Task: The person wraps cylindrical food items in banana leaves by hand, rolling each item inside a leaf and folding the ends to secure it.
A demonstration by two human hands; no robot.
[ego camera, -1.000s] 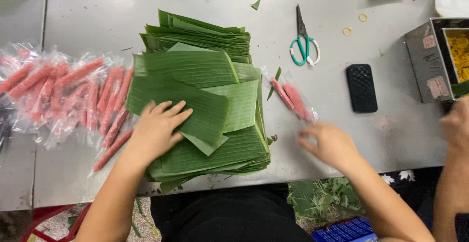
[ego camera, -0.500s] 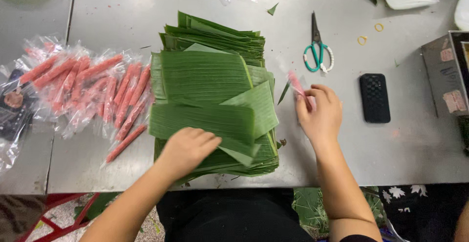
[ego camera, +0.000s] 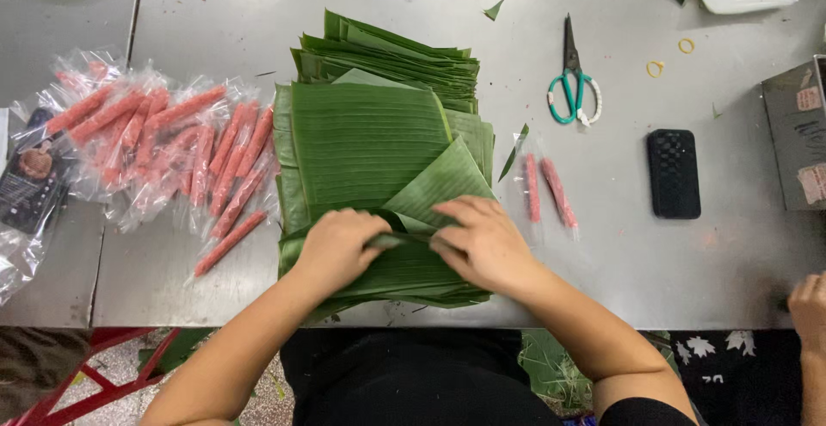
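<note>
Grey steel tabletop (ego camera: 602,254) under me, a stack of banana leaves (ego camera: 379,133) in the middle. I'm at the rolling step: my left hand (ego camera: 337,250) and right hand (ego camera: 482,241) both press fingers-down on the folded top leaf (ego camera: 439,187), probably around a sausage I can't see. Next it needs a tight, even roll. Wrapped pink sausages (ego camera: 163,146) lie left, two (ego camera: 546,189) right.

Ribbed green banana leaves (ego camera: 361,142), pink-red sausages (ego camera: 172,151), teal-handled scissors (ego camera: 574,77), and a black phone (ego camera: 673,173) on a grey table (ego camera: 602,245).
</note>
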